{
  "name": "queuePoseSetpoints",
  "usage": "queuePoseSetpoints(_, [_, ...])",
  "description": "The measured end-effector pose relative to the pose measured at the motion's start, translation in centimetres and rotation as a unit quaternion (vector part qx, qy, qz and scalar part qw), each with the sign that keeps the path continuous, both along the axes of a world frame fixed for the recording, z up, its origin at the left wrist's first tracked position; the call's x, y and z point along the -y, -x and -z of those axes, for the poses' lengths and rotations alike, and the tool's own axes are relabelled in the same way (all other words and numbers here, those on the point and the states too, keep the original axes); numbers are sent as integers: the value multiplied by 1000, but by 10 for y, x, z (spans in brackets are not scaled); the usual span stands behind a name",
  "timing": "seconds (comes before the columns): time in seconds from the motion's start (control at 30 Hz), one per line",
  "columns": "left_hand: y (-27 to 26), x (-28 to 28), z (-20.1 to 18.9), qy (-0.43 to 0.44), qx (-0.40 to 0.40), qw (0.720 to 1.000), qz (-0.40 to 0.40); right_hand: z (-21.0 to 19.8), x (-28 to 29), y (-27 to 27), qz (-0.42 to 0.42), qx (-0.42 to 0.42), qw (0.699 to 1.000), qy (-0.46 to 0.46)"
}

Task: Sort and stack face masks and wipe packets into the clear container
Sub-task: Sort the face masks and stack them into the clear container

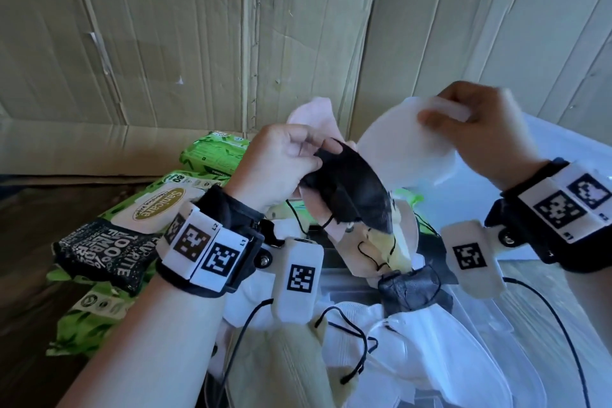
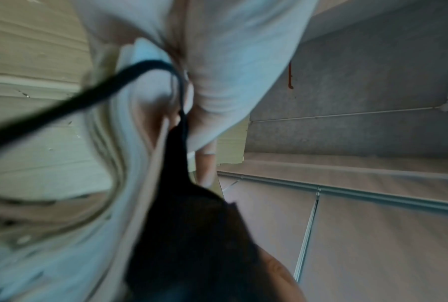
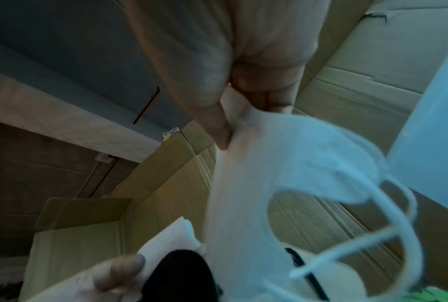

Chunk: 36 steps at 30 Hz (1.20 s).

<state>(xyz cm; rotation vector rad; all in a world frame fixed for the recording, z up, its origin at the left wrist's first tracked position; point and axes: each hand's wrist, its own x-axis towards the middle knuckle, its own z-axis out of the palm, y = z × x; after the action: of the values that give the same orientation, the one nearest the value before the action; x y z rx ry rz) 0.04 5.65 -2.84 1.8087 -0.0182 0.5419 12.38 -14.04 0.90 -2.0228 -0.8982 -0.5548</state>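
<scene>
The right hand (image 1: 477, 129) pinches a white mask (image 1: 407, 146) by its top edge, hanging directly above the clear container (image 1: 490, 315), while the left hand (image 1: 281, 159) fingers (image 1: 306, 151) clutch a black mask (image 1: 351, 189) with pale ones.

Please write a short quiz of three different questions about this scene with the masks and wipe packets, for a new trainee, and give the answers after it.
1. True or false: the left hand holds a black mask.
2. What does the right hand pinch? A) a green wipe packet B) a white mask C) a cable
3. Fill in: the black wipe packet lies on the person's ____ side, on top of the green wipe packets.

Key: 1 true. 2 B, the white mask. 3 left.
</scene>
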Motion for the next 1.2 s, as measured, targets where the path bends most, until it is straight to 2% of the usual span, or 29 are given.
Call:
queuePoseSetpoints(0.13, [-4,0,2,24,12,995,-95,-6,6,-6,101,1,993,-67])
queuePoseSetpoints(0.23, [-6,4,2,41,43,993,-105,-3,-5,5,101,7,992,-77])
queuePoseSetpoints(0.3, [-7,9,2,56,49,993,-90,4,-21,18,53,-14,997,-48])
queuePoseSetpoints(0.37, [-6,14,1,53,69,993,-76,12,-37,35,-46,-58,997,-36])
queuePoseSetpoints(0.47, [-2,16,1,21,92,995,-34,19,-52,50,-186,-163,968,-40])
queuePoseSetpoints(0.53, [-1,15,1,14,100,995,-19,21,-54,48,-214,-179,959,-53])
queuePoseSetpoints(0.6, [-4,11,3,40,102,994,-11,22,-52,40,-193,-154,968,-46])
queuePoseSetpoints(0.73, [-8,7,4,52,83,995,-4,23,-46,29,-113,-49,992,4])
queuePoseSetpoints(0.87, [-9,4,5,32,91,995,-19,22,-43,32,-74,19,997,-1])
queuePoseSetpoints(1.0, [-7,4,2,36,86,995,-40,18,-37,35,-60,52,997,10])
queuePoseSetpoints(1.07, [-6,0,0,50,94,992,-62,14,-32,31,-76,24,997,-3])
queuePoseSetpoints(1.13, [-7,-5,0,54,104,990,-84,10,-28,29,-121,-44,991,-47])
queuePoseSetpoints(1.2, [-8,-8,-1,88,105,985,-108,5,-27,31,-192,-119,967,-117])
